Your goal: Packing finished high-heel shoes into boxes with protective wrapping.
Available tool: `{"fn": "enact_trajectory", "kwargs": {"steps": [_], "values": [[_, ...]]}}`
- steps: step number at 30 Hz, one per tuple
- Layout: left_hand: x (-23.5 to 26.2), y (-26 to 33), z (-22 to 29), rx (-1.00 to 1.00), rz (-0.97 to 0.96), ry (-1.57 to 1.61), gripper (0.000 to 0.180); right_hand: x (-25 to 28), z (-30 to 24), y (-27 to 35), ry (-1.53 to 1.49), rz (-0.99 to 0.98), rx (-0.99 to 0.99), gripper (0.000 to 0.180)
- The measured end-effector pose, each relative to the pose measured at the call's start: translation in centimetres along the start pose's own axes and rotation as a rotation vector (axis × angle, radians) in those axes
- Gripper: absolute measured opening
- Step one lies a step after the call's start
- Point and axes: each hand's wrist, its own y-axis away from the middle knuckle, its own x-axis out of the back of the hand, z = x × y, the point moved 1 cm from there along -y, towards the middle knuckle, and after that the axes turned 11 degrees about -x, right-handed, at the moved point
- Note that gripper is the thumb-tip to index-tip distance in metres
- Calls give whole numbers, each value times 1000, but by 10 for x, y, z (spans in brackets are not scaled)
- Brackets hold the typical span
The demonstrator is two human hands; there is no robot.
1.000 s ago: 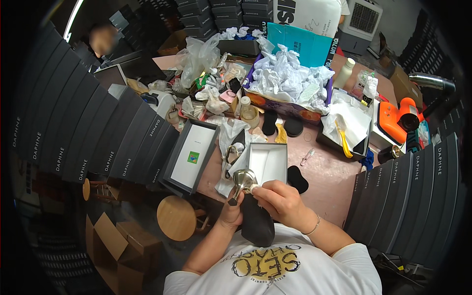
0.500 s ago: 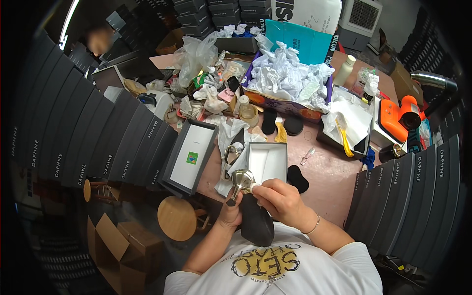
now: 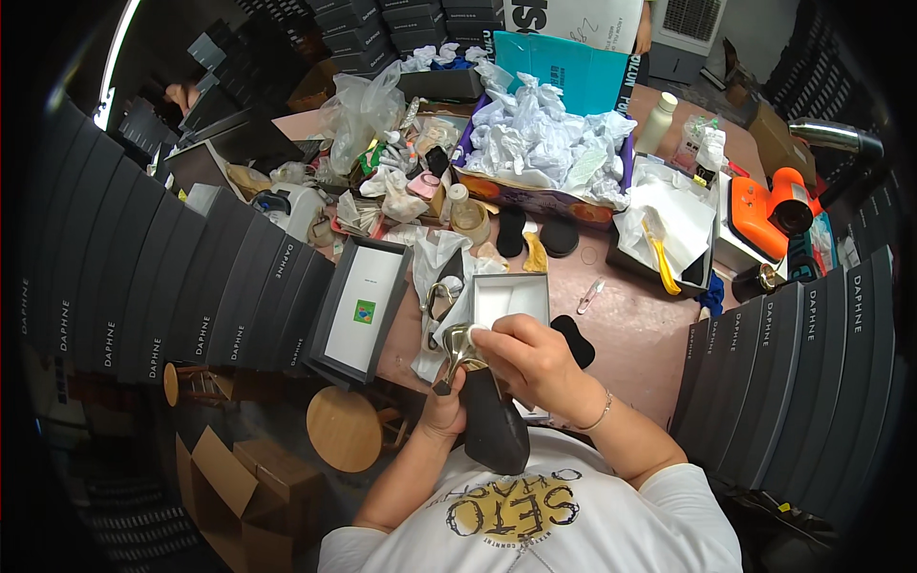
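My left hand [image 3: 443, 411] is closed around the heel end of a high-heeled shoe [image 3: 497, 432], held sole up with its black toe toward my shirt. The rear part of the shoe is shiny and silvery. My right hand [image 3: 540, 361] pinches a small white wad [image 3: 476, 330] against that shiny part; whether it is cloth or paper I cannot tell. Just beyond sits an open grey shoe box [image 3: 511, 291] with a white inside, partly hidden by my right hand. Left of it, a second shoe [image 3: 440, 301] with a shiny strap lies on white tissue paper [image 3: 435, 256].
A grey box lid [image 3: 330, 355] lies left. Stacked shoe boxes [image 3: 234, 277] flank the table on both sides. Beyond are a carton of crumpled paper [image 3: 559, 196], black insoles [image 3: 561, 236], small snips [image 3: 591, 294], a yellow-handled tool [image 3: 663, 263] and an orange device [image 3: 759, 215].
My right hand has shifted slightly along the shiny part with the white wad. The whole view has moved a little. Another person's hand now shows beside the white board at the back.
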Motion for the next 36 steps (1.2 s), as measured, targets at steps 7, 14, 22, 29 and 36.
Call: {"fn": "enact_trajectory", "kwargs": {"steps": [7, 14, 22, 29, 36], "values": [[5, -9, -8, -34, -108, 9, 52, 40, 161, 2, 636, 53, -334, 31], [16, -3, -7, -38, 84, -26, 44, -9, 211, 149, 677, -479, -698, 45], [6, 1, -6, 24, 44, -61, 41, 28, 23, 42, -44, -25, -234, 45], [-5, -10, 24, -36, -80, -186, 37, 22, 148, 50, 485, -48, -237, 34], [1, -33, 90, -208, -943, -1538, 40, -8, 84, 33, -311, -249, -781, 71]]}}
